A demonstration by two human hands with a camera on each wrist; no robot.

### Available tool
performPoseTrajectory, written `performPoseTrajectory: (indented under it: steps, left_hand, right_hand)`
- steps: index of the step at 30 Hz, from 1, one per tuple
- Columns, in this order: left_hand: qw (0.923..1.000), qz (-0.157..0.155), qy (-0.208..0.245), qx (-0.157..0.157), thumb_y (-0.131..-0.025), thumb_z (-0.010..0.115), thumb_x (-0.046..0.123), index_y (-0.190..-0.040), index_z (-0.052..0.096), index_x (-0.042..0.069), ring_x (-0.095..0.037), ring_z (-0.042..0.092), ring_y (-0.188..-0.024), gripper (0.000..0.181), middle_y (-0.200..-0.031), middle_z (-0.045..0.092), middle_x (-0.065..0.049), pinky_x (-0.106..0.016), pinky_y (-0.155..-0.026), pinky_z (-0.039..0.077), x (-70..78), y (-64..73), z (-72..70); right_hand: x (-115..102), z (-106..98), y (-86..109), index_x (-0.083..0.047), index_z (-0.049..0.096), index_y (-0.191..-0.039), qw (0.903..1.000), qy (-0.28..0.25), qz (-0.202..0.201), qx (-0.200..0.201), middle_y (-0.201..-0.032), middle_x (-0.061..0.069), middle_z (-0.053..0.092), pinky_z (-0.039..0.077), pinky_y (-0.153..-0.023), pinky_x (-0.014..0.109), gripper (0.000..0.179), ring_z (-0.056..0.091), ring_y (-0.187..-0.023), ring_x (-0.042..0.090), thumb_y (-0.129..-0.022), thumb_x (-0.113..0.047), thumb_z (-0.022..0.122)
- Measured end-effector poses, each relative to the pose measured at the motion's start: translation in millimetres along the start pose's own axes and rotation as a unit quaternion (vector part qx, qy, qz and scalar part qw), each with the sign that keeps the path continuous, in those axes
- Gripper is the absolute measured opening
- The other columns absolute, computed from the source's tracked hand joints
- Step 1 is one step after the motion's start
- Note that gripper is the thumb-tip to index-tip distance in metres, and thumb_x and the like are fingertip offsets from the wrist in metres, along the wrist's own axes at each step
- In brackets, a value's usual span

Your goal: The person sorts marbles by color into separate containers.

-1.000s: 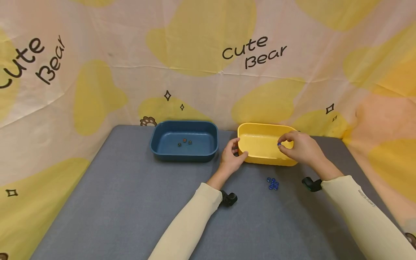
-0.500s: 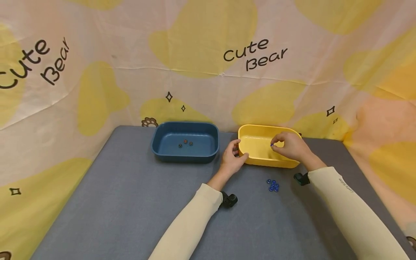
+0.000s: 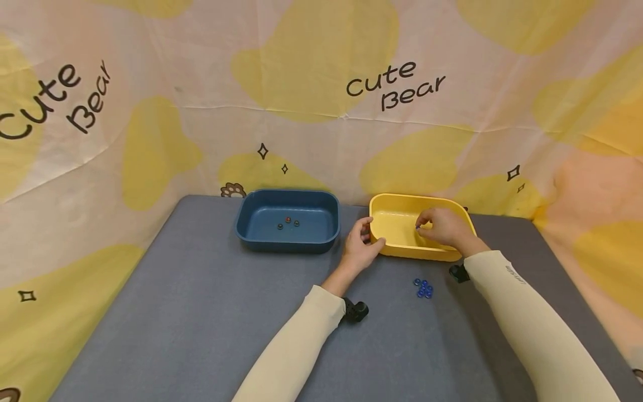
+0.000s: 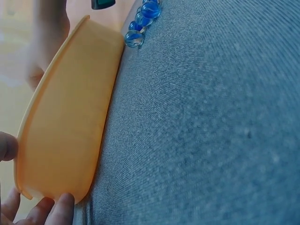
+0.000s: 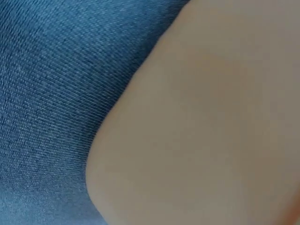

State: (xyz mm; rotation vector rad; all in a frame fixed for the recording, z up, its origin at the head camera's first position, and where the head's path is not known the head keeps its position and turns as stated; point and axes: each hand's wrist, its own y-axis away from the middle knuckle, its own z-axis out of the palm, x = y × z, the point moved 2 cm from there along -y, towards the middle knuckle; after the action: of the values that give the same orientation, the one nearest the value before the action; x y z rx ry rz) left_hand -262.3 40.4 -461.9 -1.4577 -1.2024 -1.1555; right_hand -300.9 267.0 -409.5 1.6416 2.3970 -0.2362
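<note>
Right hand (image 3: 444,226) pinches blue marble (image 3: 418,227), yellow tub (image 3: 422,253) beneath | left hand (image 3: 359,247) grips tub's end | slick marble could slip

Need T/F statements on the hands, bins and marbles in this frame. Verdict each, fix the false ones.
1. The left hand holds the yellow bin. True.
2. The blue bin stands apart from the yellow bin. True.
3. The blue bin is empty. False: three marbles lie in it.
4. The right hand pinches a small blue marble. True.
5. Every marble is inside a bin. False: a cluster of blue marbles lies on the table, on the yellow bin's near side.
</note>
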Motion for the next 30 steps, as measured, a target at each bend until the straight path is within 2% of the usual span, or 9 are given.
performPoseTrajectory:
  steps: [6,30]
  left_hand:
    - [1.0000,-0.002,-0.001,0.003,-0.084,0.070,0.018,-0.135,0.048,0.012,-0.029,0.059,-0.110,0.056,-0.126,0.055,-0.013,-0.032,-0.089,0.054,-2.0,-0.3,0.4]
    - [0.9999,-0.016,0.001,0.005,-0.084,0.071,0.018,-0.135,0.049,0.013,-0.029,0.059,-0.112,0.056,-0.129,0.055,-0.015,-0.031,-0.090,0.054,-2.5,-2.2,2.1]
  right_hand:
    - [1,4,-4.1,-0.006,0.072,-0.095,0.9996,-0.003,0.010,-0.026,-0.101,0.015,0.071,0.050,-0.088,0.052,0.016,0.064,-0.096,0.033,-0.085,-0.017,0.068]
    - [0,13,-21.1,-0.007,0.072,-0.091,0.9985,0.013,0.011,-0.052,-0.101,0.015,0.071,0.050,-0.089,0.053,0.010,0.064,-0.096,0.032,-0.085,-0.013,0.066]
